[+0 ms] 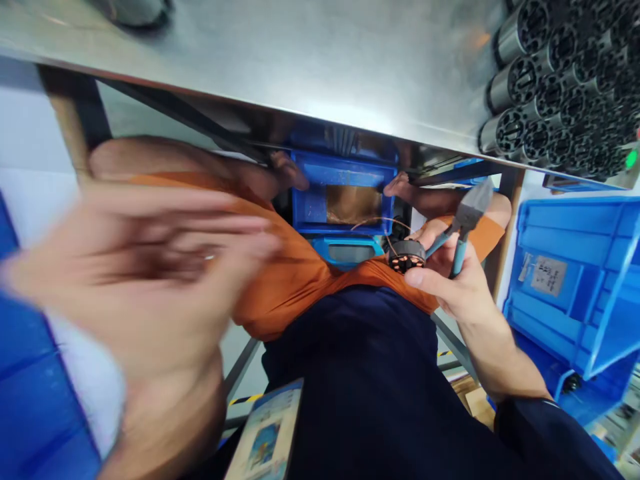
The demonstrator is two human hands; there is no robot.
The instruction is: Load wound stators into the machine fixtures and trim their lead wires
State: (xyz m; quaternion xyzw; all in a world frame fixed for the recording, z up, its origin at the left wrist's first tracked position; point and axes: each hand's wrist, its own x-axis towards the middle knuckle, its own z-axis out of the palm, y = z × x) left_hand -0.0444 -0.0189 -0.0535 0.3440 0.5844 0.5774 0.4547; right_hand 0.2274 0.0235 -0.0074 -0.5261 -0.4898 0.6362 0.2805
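My right hand (463, 287) grips a pair of teal-handled side cutters (467, 217), jaws pointing up. The same hand pinches a small round motor stator (406, 255) with copper windings, from which a thin copper wire loops away. My left hand (145, 267) is close to the camera at the left, heavily blurred, with its fingers spread and nothing visible in it. Between my hands a person in an orange top (295, 267) holds both hands on a small blue bin (310, 200) at the table edge.
A steel table top (300, 60) fills the upper view. Several black and silver cylindrical parts (560, 73) are stacked at its right end. Blue crates (575, 280) stand at the right. A teal device (350, 252) sits below the bin, and a printed sheet (270, 433) lies low in the centre.
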